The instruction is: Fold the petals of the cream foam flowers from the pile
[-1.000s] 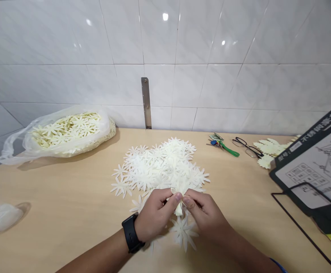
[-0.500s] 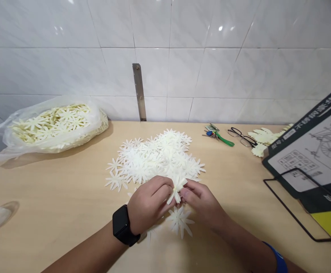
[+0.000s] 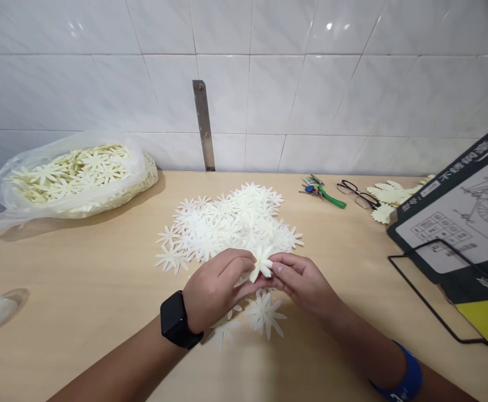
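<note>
Between my two hands is a cream flower-shaped cutout [image 3: 262, 263] with long narrow petals. My left hand [image 3: 221, 282], with a black watch on its wrist, is closed on the cutout's left petals. The fingers and thumb of my right hand [image 3: 300, 279] pinch its right side. Just beyond them lies a heap of similar pale flower cutouts [image 3: 227, 226]. Nearer to me, a loose flower cutout [image 3: 264, 314] rests on the table under my hands, and another [image 3: 223, 326] is partly hidden by my left wrist.
A plastic bag [image 3: 135, 192] full of flower cutouts lies at the back left. Keys with a green strap [image 3: 331, 200], eyeglasses [image 3: 357, 195] and more cutouts [image 3: 390, 195] lie back right. A printed box [image 3: 449, 229] and black wire frame [image 3: 424, 310] stand right.
The held flower cutout has turned so its petals now spread open towards me, where before some were folded. My hands stay together, and the view has tilted slightly down.
</note>
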